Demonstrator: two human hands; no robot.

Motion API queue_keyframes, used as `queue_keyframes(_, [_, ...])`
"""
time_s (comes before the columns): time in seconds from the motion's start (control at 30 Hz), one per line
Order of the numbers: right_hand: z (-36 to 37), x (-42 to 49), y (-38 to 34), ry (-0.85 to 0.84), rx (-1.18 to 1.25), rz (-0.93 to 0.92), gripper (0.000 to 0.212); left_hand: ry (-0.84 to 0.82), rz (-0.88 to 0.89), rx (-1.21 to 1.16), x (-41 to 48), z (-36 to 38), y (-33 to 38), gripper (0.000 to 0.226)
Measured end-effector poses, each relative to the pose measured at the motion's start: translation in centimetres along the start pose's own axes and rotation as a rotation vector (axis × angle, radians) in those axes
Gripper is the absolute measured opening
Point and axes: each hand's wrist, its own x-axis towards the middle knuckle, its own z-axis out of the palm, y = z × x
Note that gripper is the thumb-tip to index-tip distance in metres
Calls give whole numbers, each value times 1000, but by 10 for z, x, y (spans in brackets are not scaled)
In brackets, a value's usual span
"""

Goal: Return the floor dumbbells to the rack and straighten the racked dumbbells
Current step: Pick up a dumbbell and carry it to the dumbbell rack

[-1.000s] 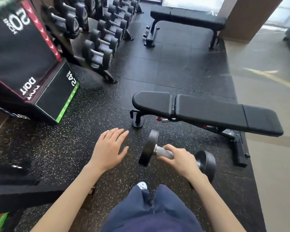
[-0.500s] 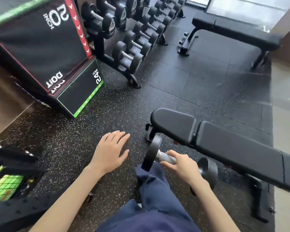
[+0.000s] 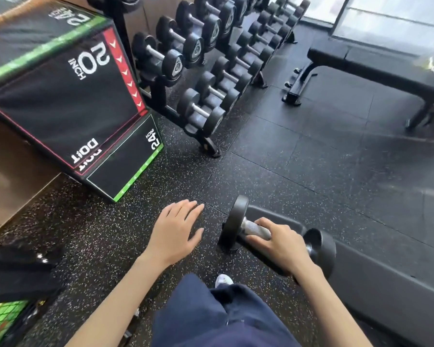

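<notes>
My right hand (image 3: 281,245) grips the metal handle of a black round-headed dumbbell (image 3: 236,221), carried off the floor at lower centre-right. My left hand (image 3: 176,229) hovers flat beside it, fingers straight, holding nothing. The dumbbell rack (image 3: 208,144) runs from the upper middle away to the top, with several black dumbbells lying in its two tiers; the nearest racked dumbbell (image 3: 201,112) sits at the lower tier's near end.
A black plyo box (image 3: 60,96) marked 50 and 24 inch stands left of the rack. A flat bench (image 3: 376,68) stands at upper right. Another bench pad (image 3: 376,284) lies right under my right arm. Dark equipment (image 3: 18,274) sits at lower left.
The view has moved toward the rack, which looks larger and nearer. The near bench has slid down under my right arm. Both hands keep their pose, the right still carrying the dumbbell.
</notes>
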Motion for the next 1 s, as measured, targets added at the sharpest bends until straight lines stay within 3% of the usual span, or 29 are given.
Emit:
queue_keyframes(0.37, [-20, 100, -1, -35, 48, 94, 44, -25, 131, -11, 130, 14, -50, 55])
queue_keyframes(0.67, [-51, 231, -55, -7, 106, 207, 51, -75, 249, 16, 264, -22, -158, 55])
queue_keyframes(1.0, [-92, 355, -108, 80, 223, 303, 45, -62, 303, 2, 388, -47, -243, 56])
